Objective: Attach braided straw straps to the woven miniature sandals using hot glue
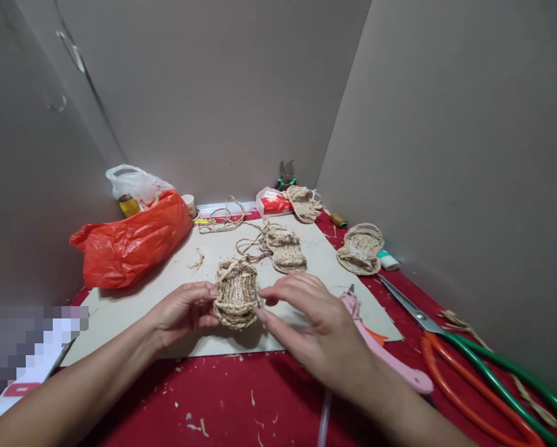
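A small woven straw slipper (237,292) is held up over the front of the pale board, a braided band across its near end. My left hand (185,310) grips its left edge between thumb and fingers. At its right edge is my right hand (313,323), thumb and fingers spread; the fingertips are at the rim, and whether they touch it I cannot tell. Just behind lies another straw slipper (287,249), with a straw cord (250,248) trailing beside it.
A board (157,329) covers part of the red cloth (222,397). Large scissors (434,326) and a pink-handled tool (394,366) lie right. More straw slippers (361,248) are behind them. A red plastic bag (133,245) sits left; pliers (286,176) stand at the back. Grey walls enclose the table.
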`<state>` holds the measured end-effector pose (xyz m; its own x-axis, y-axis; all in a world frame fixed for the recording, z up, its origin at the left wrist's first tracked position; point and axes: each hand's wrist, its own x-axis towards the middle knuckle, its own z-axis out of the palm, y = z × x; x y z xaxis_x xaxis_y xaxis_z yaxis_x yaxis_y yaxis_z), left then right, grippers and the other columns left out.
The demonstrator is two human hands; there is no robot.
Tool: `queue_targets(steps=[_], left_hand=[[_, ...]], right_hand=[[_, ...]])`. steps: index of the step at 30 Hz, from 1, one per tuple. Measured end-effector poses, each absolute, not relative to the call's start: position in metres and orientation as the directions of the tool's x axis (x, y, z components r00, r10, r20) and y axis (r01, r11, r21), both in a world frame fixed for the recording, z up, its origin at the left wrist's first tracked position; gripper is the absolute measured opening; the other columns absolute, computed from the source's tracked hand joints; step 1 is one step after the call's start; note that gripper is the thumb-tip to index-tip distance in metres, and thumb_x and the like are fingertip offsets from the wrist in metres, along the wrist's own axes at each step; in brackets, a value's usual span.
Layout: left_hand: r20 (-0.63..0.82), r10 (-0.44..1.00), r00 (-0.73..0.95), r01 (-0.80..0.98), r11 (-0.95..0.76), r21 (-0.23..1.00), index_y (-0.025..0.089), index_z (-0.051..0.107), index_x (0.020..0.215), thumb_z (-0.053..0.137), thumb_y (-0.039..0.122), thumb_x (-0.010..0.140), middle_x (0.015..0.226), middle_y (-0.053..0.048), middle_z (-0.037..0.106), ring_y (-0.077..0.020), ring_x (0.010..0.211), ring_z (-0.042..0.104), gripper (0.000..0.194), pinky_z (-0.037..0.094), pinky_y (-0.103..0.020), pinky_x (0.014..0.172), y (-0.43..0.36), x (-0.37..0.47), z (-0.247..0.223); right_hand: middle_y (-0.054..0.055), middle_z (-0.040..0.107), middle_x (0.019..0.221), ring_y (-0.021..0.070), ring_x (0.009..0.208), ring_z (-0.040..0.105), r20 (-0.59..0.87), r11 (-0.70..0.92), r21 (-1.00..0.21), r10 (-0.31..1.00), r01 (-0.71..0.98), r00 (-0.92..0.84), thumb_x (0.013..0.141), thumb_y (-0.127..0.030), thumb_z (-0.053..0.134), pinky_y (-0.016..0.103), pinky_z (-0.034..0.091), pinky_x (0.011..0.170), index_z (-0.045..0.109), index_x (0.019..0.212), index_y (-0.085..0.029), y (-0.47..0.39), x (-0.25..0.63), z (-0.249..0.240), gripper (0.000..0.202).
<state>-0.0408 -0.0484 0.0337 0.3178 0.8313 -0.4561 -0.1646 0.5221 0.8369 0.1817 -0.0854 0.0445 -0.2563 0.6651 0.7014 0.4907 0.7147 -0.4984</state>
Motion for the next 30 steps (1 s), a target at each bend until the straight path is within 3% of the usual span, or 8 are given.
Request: queue_targets(steps=[7,10,16,20,24,30], left_hand=[[-0.410,0.861,0.301,-0.129,0.463,0.877,0.014,0.058,0.070,0.073,0.021,0.064,0.057,0.002,0.060,-0.0074,0.049,0.054,0.018,0.049,-0.020,0.054,-0.058,-0.031,0.029],[-0.393,0.871,0.295,-0.095,0.436,0.895,0.014,0.057,0.069,0.073,0.020,0.062,0.051,0.004,0.057,-0.0072,0.045,0.051,0.018,0.047,-0.020,0.051,-0.062,-0.025,0.023],[-0.421,0.871,0.254,-0.065,0.450,0.891,0.014,0.057,0.070,0.068,0.017,0.061,0.049,0.006,0.054,-0.0054,0.041,0.046,0.014,0.037,-0.018,0.047,-0.074,-0.025,0.005],[-0.401,0.882,0.246,0.005,0.413,0.911,0.014,0.057,0.070,0.069,0.018,0.062,0.053,0.006,0.053,-0.0046,0.045,0.042,0.015,0.033,-0.018,0.049,-0.078,-0.029,0.002],[-0.338,0.905,0.257,0.120,0.317,0.941,0.013,0.060,0.071,0.068,0.022,0.064,0.059,0.004,0.054,-0.0072,0.053,0.043,0.014,0.034,-0.021,0.055,-0.082,-0.028,0.004],[-0.331,0.904,0.270,0.165,0.295,0.941,0.012,0.067,0.090,0.064,0.026,0.073,0.070,0.000,0.060,-0.0113,0.064,0.050,0.022,0.040,-0.026,0.065,-0.087,-0.027,0.002]], right_hand=[[0.004,0.060,0.078,0.0201,0.075,0.052,0.680,0.766,-0.410,0.618,0.495,-0.394,0.084,-0.027,0.063,0.036,0.039,0.071,0.063,0.095,-0.018,-0.090,0.169,0.030,0.014],[0.005,0.063,0.084,0.0206,0.081,0.053,0.611,0.750,-0.423,0.651,0.509,-0.451,0.084,-0.025,0.063,0.036,0.037,0.075,0.063,0.093,-0.018,-0.091,0.163,0.023,0.011],[0.004,0.067,0.076,0.0185,0.074,0.057,0.464,0.689,-0.486,0.725,0.538,-0.508,0.085,-0.017,0.057,0.033,0.036,0.072,0.064,0.085,-0.018,-0.094,0.150,-0.003,0.006],[0.003,0.066,0.070,0.0178,0.067,0.057,0.380,0.615,-0.508,0.788,0.603,-0.484,0.081,-0.022,0.063,0.030,0.033,0.066,0.063,0.076,-0.018,-0.098,0.143,-0.009,0.006],[0.002,0.066,0.067,0.0175,0.063,0.056,0.402,0.572,-0.497,0.818,0.653,-0.410,0.078,-0.023,0.064,0.029,0.032,0.063,0.062,0.071,-0.019,-0.101,0.139,-0.013,0.009],[0.000,0.067,0.067,0.0168,0.062,0.059,0.341,0.513,-0.527,0.858,0.678,-0.385,0.081,-0.020,0.057,0.028,0.034,0.063,0.063,0.071,-0.020,-0.099,0.141,-0.016,0.011]])
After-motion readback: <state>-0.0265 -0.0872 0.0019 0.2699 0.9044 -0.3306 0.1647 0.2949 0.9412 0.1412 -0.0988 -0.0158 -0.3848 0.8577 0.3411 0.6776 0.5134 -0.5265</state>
